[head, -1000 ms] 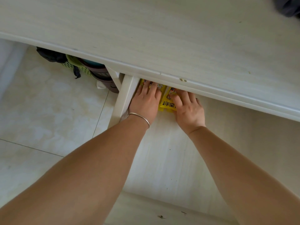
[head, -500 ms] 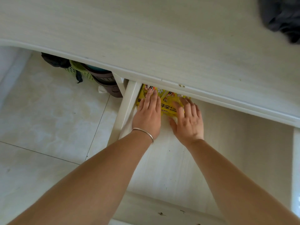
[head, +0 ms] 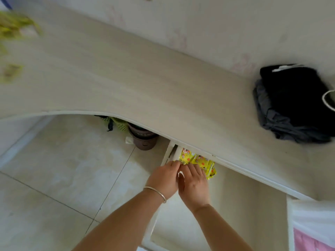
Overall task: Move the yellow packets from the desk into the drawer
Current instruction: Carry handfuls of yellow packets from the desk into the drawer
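Note:
Several yellow packets (head: 198, 161) with cartoon print lie in the far left corner of the open drawer (head: 243, 201), partly tucked under the desk's front edge. My left hand (head: 164, 179), a silver bangle on its wrist, touches the packets' near left corner with its fingertips. My right hand (head: 194, 185) lies palm down beside it, its fingertips on the packets' near edge. Neither hand is closed around a packet. At the far left of the pale desk top (head: 145, 84) there is a blurred yellow-green heap (head: 15, 28); I cannot tell what it is.
A dark folded garment (head: 290, 104) lies on the desk at the right. Under the desk stand a brown bin (head: 144, 139) and a green basket (head: 119, 123) on the tiled floor. White and pink cloth (head: 313, 230) shows at the lower right.
Both hands have drawn back toward me from flat on the packets to just their near edge, leaving more of the packets uncovered. My head has lifted, so more of the desk top shows.

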